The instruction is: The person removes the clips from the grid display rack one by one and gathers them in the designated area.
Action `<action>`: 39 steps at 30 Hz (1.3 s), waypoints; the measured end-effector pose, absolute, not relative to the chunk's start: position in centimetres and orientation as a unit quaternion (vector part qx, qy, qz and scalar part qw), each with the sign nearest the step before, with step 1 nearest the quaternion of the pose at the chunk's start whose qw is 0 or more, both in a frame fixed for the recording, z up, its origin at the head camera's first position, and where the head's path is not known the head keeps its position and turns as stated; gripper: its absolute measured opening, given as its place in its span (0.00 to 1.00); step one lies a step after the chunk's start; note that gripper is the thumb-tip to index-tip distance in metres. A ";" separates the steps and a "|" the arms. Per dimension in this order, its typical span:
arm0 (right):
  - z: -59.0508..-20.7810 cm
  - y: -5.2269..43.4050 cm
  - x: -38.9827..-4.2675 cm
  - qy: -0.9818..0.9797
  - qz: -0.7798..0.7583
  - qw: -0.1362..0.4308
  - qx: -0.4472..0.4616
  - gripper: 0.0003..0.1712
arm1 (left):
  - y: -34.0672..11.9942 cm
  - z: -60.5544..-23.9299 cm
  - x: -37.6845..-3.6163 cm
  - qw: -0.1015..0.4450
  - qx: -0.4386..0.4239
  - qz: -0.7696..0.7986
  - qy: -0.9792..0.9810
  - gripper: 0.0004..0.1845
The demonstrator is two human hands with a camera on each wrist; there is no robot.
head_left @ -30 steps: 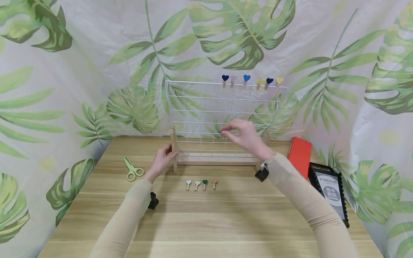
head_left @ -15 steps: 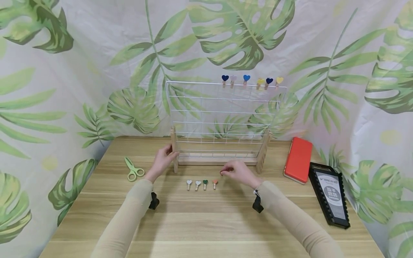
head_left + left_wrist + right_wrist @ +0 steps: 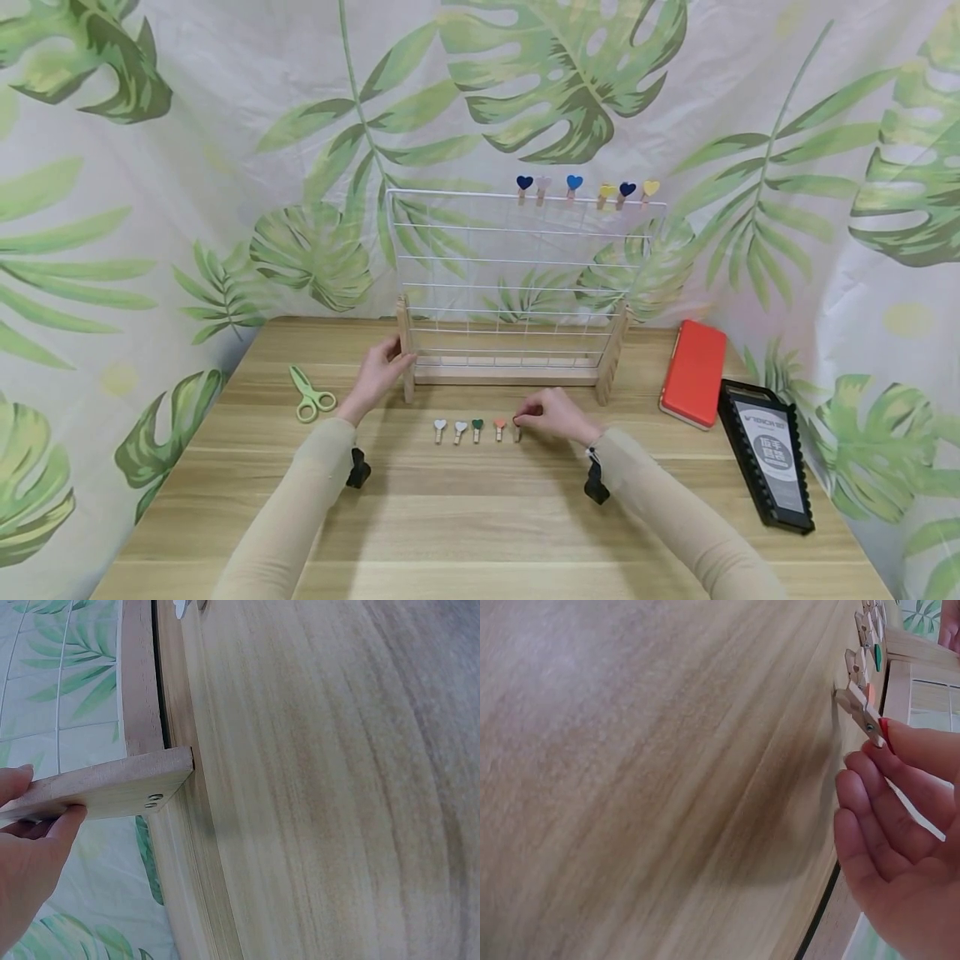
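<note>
My right hand (image 3: pixel 555 414) pinches a small wooden clothespin (image 3: pixel 864 712) with a red heart between thumb and finger. Its lower end is down at the tabletop, at the right end of a row of heart clothespins: two whitish ones, a green one (image 3: pixel 477 428) and an orange one (image 3: pixel 500 428). With my left hand (image 3: pixel 377 377) I grip the left wooden upright (image 3: pixel 105 784) of a stand that bears a white wire grid (image 3: pixel 517 262). Along the grid's top wire, several heart clothespins in dark blue, pale, blue (image 3: pixel 574 182) and yellow are clipped toward the right.
Green scissors (image 3: pixel 307 393) lie left of my left hand. To the right are a red case (image 3: pixel 693 374) and a black tray-like pack with a label (image 3: pixel 770 454). A leaf-print cloth (image 3: pixel 300 150) hangs behind the table (image 3: pixel 480 533).
My right hand has come down from in front of the grid to the tabletop, bringing the red-heart clothespin to the row's right end. The left hand stays on the upright.
</note>
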State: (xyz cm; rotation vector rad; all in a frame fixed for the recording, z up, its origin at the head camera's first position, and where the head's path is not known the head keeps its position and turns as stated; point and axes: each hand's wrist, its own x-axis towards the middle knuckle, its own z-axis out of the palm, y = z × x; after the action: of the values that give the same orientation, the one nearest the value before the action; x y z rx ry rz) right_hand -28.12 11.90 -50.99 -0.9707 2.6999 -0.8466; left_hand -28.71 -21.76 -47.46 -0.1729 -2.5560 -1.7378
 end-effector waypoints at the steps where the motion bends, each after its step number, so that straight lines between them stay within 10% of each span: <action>1: -51.0 11.9 -28.1 0.900 -0.280 0.079 -0.324 0.07 | -21.9 -47.9 -28.9 0.025 -0.055 -0.560 -0.826 0.28; 28: -50.0 11.9 -29.2 0.900 -0.269 0.120 -0.321 0.07 | -22.0 -49.0 -29.8 0.040 -0.054 -0.560 -0.826 0.28; 39: -38.9 12.6 -30.8 0.894 -0.281 0.010 -0.348 0.09 | -21.9 -48.2 -29.2 0.028 -0.058 -0.562 -0.824 0.28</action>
State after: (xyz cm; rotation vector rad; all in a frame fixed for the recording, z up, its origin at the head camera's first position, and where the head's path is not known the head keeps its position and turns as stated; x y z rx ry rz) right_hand -30.83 12.65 -38.87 -1.0857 2.7921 -0.8779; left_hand -29.19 -21.91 -48.17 -0.1778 -2.5451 -1.7356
